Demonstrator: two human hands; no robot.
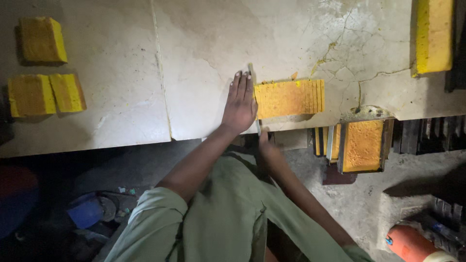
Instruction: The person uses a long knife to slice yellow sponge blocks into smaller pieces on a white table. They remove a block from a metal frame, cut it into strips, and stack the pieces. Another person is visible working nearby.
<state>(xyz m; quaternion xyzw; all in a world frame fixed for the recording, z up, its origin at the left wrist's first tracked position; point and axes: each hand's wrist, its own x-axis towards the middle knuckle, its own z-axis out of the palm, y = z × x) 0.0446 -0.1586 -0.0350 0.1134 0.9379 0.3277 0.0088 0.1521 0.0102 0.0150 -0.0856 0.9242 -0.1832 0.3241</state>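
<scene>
a: where is the left hand [239,103]?
b: flat on the stone table [194,73], fingers together, touching the end of the sliced yellow block [289,98].
a: and the right hand [265,145]?
b: at the table edge, gripping a thin blade [254,92] beside that block.

My right hand [266,145] mostly hidden below table edge [145,140], grip unreadable | long yellow block [433,36] cut by top edge | orange cylinder [412,245] cut off at bottom | floor clutter [92,211] too dark to identify.
</scene>
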